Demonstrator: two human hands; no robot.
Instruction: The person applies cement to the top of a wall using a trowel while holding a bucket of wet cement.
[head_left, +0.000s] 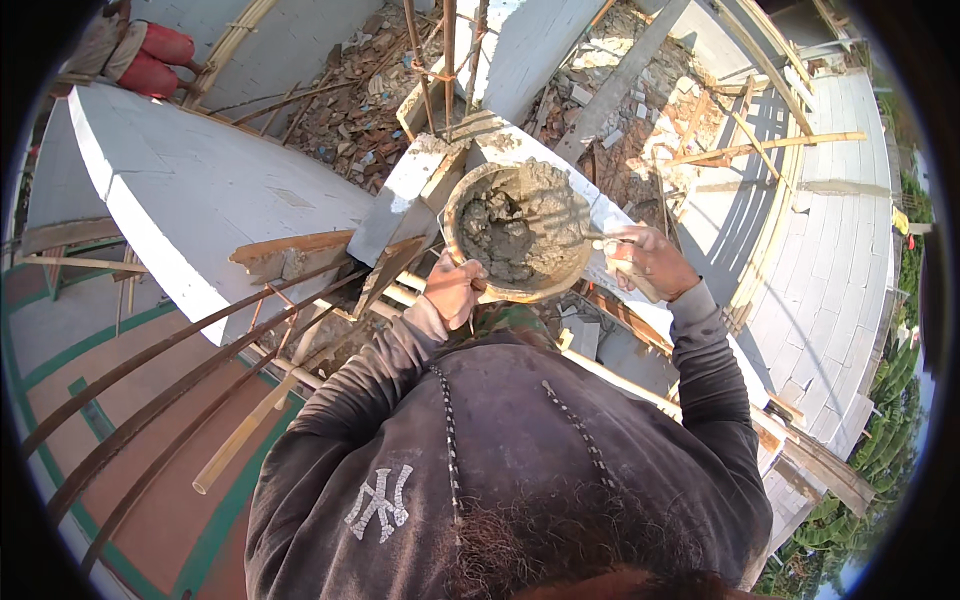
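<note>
One bucket [449,214] of mortar [510,232], left hand [454,287] clamped on its rim [535,296], right hand [652,260] clamped around a partly hidden tool [598,238]

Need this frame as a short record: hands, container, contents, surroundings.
left hand: gripping the bucket's near-left rim
right hand: at the bucket's right side, closed around a tool; type unclear
container: round bucket, in front of the person
contents: wet grey mortar, lumpy
beyond bucket: upright rebar; rubble on both sides
left: pale block wall
</note>
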